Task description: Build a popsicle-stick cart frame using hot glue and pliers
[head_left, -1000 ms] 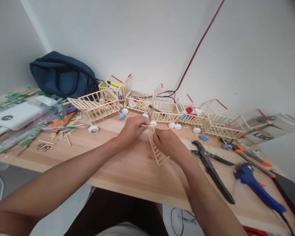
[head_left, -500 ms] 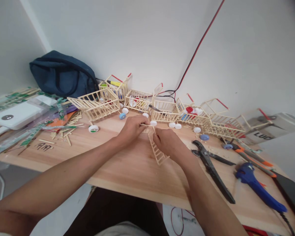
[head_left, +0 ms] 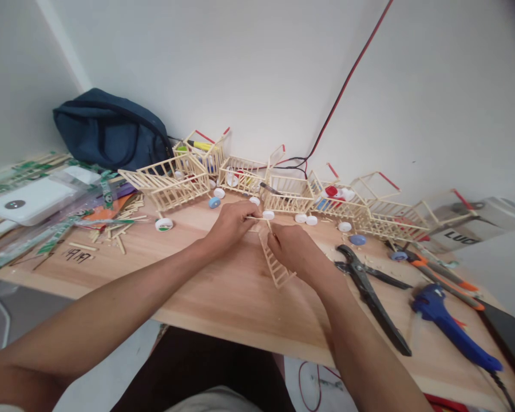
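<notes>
My left hand pinches a thin wooden stick held level above the wooden table. My right hand is closed on the top of a small ladder-like panel of wooden sticks, which lies slanted on the table between the hands. The stick meets the upper end of the panel where both sets of fingertips come together. A white bottle cap lies just beyond the fingertips.
A row of stick-built carts lines the wall, with bottle caps scattered before them. Black pliers, a blue glue gun and an orange-handled tool lie right. Loose sticks, packets and a dark blue bag sit left.
</notes>
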